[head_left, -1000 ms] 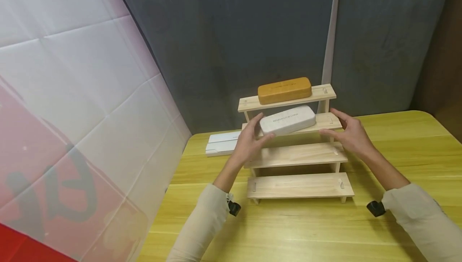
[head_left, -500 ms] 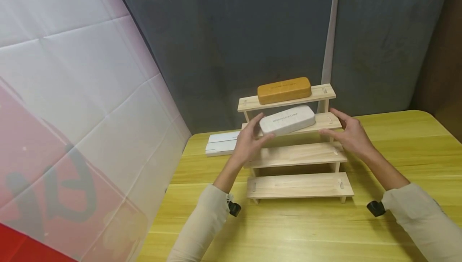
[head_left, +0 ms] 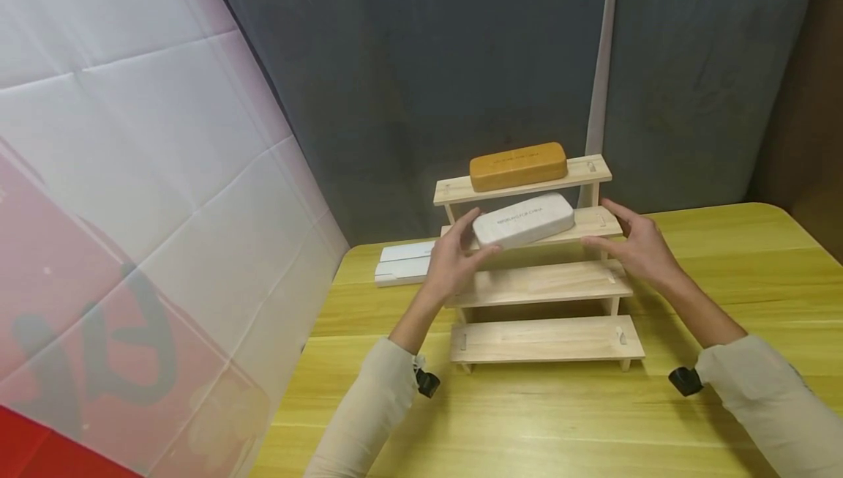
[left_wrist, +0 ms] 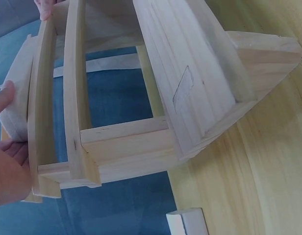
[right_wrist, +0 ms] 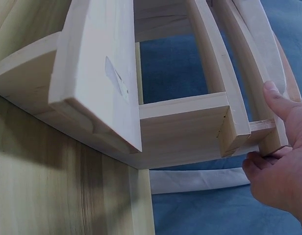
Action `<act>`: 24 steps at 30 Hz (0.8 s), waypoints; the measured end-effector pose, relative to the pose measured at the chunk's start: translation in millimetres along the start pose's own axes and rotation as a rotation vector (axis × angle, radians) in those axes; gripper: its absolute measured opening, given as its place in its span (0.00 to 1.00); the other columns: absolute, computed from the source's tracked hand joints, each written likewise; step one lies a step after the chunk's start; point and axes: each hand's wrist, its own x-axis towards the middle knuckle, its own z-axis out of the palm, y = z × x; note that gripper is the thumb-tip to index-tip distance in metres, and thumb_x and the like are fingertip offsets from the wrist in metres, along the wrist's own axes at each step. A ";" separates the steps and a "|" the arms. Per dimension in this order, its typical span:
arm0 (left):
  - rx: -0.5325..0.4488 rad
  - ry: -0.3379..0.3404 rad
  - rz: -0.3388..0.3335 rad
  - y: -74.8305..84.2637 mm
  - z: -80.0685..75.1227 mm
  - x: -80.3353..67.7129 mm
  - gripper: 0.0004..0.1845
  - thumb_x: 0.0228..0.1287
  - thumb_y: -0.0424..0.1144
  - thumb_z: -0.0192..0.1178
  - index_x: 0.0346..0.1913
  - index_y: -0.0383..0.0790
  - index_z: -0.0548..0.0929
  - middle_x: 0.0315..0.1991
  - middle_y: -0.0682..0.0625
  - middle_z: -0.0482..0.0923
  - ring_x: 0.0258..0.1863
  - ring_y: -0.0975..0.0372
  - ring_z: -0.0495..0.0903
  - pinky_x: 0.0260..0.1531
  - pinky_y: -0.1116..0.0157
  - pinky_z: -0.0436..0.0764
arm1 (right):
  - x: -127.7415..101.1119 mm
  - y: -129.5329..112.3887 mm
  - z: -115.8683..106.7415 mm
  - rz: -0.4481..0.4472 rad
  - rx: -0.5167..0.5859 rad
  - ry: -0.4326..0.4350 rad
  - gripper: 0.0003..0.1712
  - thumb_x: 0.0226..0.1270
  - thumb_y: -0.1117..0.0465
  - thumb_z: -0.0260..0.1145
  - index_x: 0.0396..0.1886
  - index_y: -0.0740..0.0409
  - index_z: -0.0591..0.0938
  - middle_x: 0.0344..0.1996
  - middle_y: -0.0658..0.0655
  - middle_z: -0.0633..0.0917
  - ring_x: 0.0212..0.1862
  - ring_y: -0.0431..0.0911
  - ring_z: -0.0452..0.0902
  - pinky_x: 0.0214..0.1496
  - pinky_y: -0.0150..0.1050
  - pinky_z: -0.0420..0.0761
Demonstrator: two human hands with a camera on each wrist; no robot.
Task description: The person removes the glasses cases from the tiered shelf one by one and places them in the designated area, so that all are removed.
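Note:
A four-tier wooden step rack [head_left: 546, 339] stands on the yellow table [head_left: 724, 258]. A brown case [head_left: 518, 165] lies on its top tier. A white case [head_left: 523, 219] lies slightly askew on the second tier. My left hand [head_left: 470, 240] pinches the white case's left end, thumb above and fingers below. My right hand [head_left: 609, 233] holds the right end of the second tier, thumb on top and fingers under. The left wrist view shows my left hand [left_wrist: 6, 161] by the rack [left_wrist: 190, 73]. In the right wrist view my right hand [right_wrist: 283, 166] holds a tier end of the rack [right_wrist: 97, 73].
A flat white box [head_left: 403, 262] lies on the table behind the rack's left side. A white and pink sheet [head_left: 132, 207] hangs along the left, and a grey backdrop [head_left: 428, 61] stands behind. The two lower tiers carry nothing.

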 end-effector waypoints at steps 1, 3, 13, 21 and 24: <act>0.003 0.005 0.004 -0.6 -0.1 -0.2 0.45 0.63 0.45 0.79 0.80 0.42 0.69 0.74 0.42 0.74 0.72 0.52 0.74 0.72 0.58 0.74 | 0.1 0.0 0.1 -0.002 0.000 0.000 0.55 0.71 0.52 0.77 0.85 0.66 0.57 0.79 0.72 0.65 0.78 0.68 0.60 0.71 0.68 0.71; 0.007 0.016 0.014 -1.7 -0.5 -0.6 0.45 0.63 0.45 0.79 0.80 0.43 0.70 0.73 0.42 0.75 0.71 0.51 0.76 0.71 0.57 0.76 | 0.6 0.2 0.2 -0.005 0.001 -0.001 0.55 0.71 0.52 0.78 0.85 0.66 0.57 0.79 0.72 0.65 0.79 0.68 0.59 0.71 0.68 0.70; -0.030 0.040 0.049 -5.3 -5.7 -6.7 0.43 0.62 0.44 0.79 0.78 0.43 0.72 0.71 0.41 0.77 0.64 0.49 0.83 0.66 0.57 0.80 | 2.2 0.9 -0.5 0.007 -0.009 -0.001 0.56 0.70 0.50 0.77 0.86 0.63 0.56 0.78 0.73 0.66 0.77 0.69 0.62 0.70 0.68 0.72; -0.090 0.039 0.061 -8.2 -12.7 -13.4 0.42 0.62 0.40 0.80 0.78 0.40 0.73 0.69 0.41 0.79 0.64 0.52 0.83 0.65 0.61 0.80 | 4.8 3.8 -0.9 0.006 -0.015 0.000 0.56 0.70 0.50 0.78 0.85 0.64 0.56 0.78 0.73 0.66 0.78 0.69 0.60 0.71 0.68 0.71; -0.117 0.034 0.070 -9.0 -15.0 -16.3 0.42 0.62 0.39 0.79 0.77 0.37 0.72 0.70 0.40 0.78 0.66 0.52 0.82 0.66 0.62 0.80 | 5.2 4.5 -0.7 0.006 -0.016 -0.001 0.56 0.70 0.50 0.78 0.86 0.63 0.56 0.78 0.73 0.66 0.78 0.69 0.60 0.71 0.68 0.71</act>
